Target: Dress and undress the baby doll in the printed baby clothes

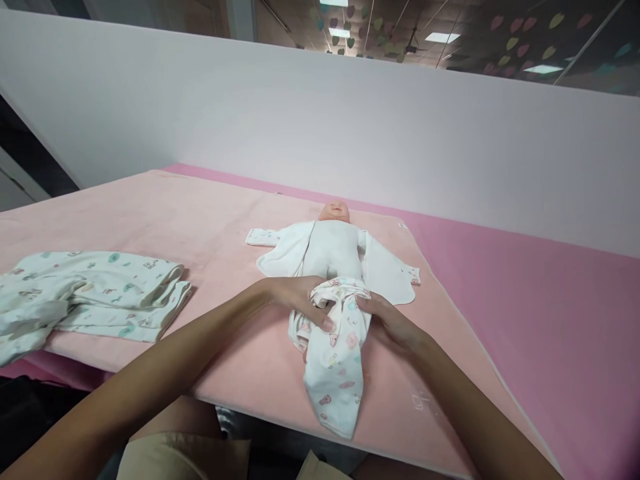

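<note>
A baby doll (334,241) lies on its back on the pink mat (200,220), head away from me, with a white top spread open under its body. A pair of white printed trousers (334,363) covers its legs and hangs toward the near edge. My left hand (299,298) grips the left side of the trousers' waistband at the doll's hips. On the right side, my right hand (387,319) pinches the same waistband. Both hands are closed on the cloth.
A folded pile of white printed baby clothes (95,293) lies on the mat at the left. A darker pink surface (525,300) extends to the right. A white partition wall (320,127) stands behind the table.
</note>
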`<state>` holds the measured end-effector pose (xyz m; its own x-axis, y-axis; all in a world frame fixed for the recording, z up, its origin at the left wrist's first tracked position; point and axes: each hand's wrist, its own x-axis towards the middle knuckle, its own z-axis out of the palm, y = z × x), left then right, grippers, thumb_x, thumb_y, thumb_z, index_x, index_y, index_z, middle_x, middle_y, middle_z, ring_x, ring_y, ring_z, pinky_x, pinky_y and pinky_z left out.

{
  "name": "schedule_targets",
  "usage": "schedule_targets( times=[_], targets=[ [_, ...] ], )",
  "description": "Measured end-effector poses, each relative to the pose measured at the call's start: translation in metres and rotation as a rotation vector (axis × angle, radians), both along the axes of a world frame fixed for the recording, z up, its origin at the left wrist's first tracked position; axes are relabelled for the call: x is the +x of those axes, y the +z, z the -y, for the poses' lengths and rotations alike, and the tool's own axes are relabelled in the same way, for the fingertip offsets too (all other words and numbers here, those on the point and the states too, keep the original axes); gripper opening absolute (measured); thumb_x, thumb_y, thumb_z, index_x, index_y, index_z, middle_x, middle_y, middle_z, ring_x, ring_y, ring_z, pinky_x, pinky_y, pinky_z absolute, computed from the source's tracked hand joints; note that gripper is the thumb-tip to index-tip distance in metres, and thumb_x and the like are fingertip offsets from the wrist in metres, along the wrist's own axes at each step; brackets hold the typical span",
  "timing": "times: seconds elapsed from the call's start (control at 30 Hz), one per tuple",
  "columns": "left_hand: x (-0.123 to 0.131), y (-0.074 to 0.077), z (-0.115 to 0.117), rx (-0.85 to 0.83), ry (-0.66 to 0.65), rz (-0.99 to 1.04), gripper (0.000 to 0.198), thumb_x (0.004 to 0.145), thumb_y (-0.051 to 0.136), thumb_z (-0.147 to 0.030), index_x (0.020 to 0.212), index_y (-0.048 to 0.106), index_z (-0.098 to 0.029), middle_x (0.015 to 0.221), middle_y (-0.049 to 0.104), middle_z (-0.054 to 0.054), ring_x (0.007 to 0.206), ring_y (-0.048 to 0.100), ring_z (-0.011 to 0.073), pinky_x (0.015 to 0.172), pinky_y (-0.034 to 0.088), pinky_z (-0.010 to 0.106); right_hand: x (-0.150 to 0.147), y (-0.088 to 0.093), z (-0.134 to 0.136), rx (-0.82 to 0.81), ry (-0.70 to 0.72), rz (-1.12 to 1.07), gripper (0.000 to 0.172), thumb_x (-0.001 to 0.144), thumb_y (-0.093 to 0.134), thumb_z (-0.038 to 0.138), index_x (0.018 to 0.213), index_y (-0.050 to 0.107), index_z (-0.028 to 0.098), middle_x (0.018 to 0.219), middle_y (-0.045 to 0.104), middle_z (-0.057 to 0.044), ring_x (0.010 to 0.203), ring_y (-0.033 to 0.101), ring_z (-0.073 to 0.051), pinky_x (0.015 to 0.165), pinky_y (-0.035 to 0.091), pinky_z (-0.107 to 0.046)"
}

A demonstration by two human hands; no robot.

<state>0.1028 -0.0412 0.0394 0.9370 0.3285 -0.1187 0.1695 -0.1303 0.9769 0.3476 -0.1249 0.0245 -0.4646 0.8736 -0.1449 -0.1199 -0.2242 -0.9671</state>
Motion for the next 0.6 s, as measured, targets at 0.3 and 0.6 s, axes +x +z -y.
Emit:
schedule_targets(
  times=[0.3, 0.6],
  targets=[
    [-0.005, -0.011, -0.010, -0.165, 0.061, 0.078, 0.063, 0.079, 0.089, -0.049, 0.134, 0.070, -0.023, 0.130, 0.075, 0.008, 0.125, 0.069, 0.0276, 0.106, 0.055, 0.038, 0.006, 0.007, 0.002, 0.116, 0.229, 0.127, 0.046, 0.096, 0.076, 0.050, 0.130, 0.070, 0.020, 0.104, 0.074, -0.004, 0.090, 0.068, -0.017, 0.078, 0.053, -0.026],
    [-0.002, -0.006, -0.005, -0.141, 0.053, 0.024, 0.060, 0.079, 0.089, -0.053, 0.127, 0.073, -0.021, 0.129, 0.076, 0.009, 0.124, 0.070, 0.0297, 0.103, 0.057, 0.039, 0.002, 0.002, 0.003, 0.085, 0.127, -0.077, 0.052, 0.093, 0.077, 0.049, 0.134, 0.069, 0.019, 0.110, 0.075, -0.009, 0.092, 0.071, -0.021, 0.082, 0.056, -0.030]
  ],
)
